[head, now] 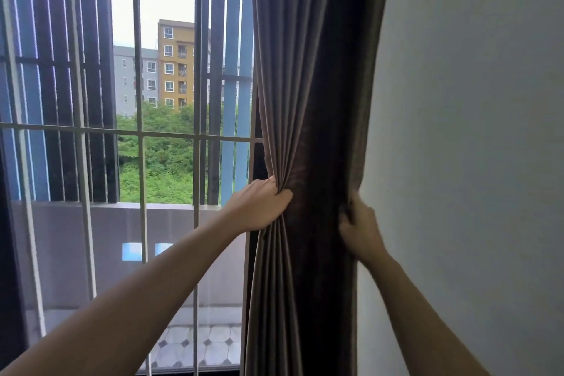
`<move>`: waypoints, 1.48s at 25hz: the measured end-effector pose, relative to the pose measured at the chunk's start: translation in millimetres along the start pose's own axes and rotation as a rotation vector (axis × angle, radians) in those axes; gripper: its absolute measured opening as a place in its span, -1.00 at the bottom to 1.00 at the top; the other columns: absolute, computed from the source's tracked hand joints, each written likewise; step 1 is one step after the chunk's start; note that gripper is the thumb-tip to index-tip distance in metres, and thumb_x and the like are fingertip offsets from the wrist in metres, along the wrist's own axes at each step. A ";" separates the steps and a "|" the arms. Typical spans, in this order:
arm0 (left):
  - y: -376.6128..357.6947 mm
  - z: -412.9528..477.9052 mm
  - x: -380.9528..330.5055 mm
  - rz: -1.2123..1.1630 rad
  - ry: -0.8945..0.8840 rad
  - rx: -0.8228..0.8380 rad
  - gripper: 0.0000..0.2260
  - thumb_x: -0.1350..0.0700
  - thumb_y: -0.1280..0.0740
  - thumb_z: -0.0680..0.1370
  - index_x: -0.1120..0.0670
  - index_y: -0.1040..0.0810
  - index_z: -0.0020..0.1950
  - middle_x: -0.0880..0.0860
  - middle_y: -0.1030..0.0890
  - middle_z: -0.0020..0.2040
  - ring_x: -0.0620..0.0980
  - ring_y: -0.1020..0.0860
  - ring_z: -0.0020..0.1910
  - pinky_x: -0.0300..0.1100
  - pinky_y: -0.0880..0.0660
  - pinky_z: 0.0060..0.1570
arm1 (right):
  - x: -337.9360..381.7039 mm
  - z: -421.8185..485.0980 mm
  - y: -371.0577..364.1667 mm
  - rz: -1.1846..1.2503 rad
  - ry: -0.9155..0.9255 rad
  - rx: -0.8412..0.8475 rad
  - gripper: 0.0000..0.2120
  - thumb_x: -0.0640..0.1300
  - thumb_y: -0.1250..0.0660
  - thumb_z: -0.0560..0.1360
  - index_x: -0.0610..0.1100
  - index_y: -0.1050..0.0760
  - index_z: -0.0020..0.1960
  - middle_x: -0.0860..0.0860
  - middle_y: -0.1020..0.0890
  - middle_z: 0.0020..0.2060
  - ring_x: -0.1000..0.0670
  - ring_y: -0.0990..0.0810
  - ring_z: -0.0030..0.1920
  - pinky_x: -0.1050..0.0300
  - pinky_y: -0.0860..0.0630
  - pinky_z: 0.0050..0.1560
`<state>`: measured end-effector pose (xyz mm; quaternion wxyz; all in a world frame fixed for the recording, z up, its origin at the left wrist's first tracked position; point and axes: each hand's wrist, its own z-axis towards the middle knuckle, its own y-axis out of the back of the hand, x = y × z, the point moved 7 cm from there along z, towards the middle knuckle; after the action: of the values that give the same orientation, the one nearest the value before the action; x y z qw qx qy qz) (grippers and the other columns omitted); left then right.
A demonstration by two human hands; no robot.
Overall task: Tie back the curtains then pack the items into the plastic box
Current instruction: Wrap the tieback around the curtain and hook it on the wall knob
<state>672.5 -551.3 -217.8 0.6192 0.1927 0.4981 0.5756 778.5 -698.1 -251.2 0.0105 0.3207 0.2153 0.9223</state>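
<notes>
A dark brown curtain (pixel 311 101) hangs gathered in folds at the right side of the window, next to the wall. My left hand (pixel 259 207) grips the curtain's left edge and bunches the folds inward at about waist height of the drape. My right hand (pixel 360 229) clutches the curtain's right edge, close to the wall, with its fingers curled into the fabric. The cloth is pinched narrow between both hands. No tie-back band and no plastic box show in the head view.
A white wall (pixel 473 131) stands directly right of the curtain. White window bars (pixel 140 131) cross the glass to the left. Beyond them lie a balcony with a tiled floor (pixel 207 342), dark vertical slats, trees and apartment buildings.
</notes>
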 end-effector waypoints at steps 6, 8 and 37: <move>-9.8 13.1 2.1 -0.166 0.014 0.045 -0.75 0.10 -0.07 0.55 0.02 -0.21 -0.34 0.06 -0.42 -0.33 0.04 -0.43 -0.32 -0.13 -0.31 -0.33 | -8.6 -42.0 -71.5 0.128 -0.023 0.374 -0.56 -0.38 -0.05 0.57 0.02 -0.27 0.34 0.17 -0.51 0.07 0.32 -0.50 0.01 0.57 -0.35 0.11; -13.6 14.0 -1.2 -0.206 0.017 0.075 -0.76 0.11 -0.07 0.55 0.02 -0.24 -0.34 0.07 -0.43 -0.32 0.04 -0.45 -0.31 -0.14 -0.33 -0.32 | -4.9 -41.1 -77.1 0.127 -0.026 0.414 -0.58 -0.39 -0.04 0.56 -0.07 -0.29 0.35 0.12 -0.51 0.07 0.23 -0.51 0.02 0.56 -0.36 0.08; -19.8 -4.2 21.5 -0.899 0.152 0.151 -0.81 0.21 -0.25 0.24 0.17 -0.34 -0.18 0.05 -0.41 -0.29 -0.03 -0.43 -0.26 -0.21 -0.34 -0.27 | -5.4 20.1 -76.3 0.679 -0.314 0.262 -0.10 0.54 0.14 0.31 0.07 -0.09 0.50 0.03 -0.31 0.43 0.03 -0.35 0.38 -0.09 -0.24 0.44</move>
<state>675.9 -538.5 -244.1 0.7534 -0.0404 0.6168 0.2246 785.7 -621.9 -271.0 -0.3033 0.5093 0.2088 0.7778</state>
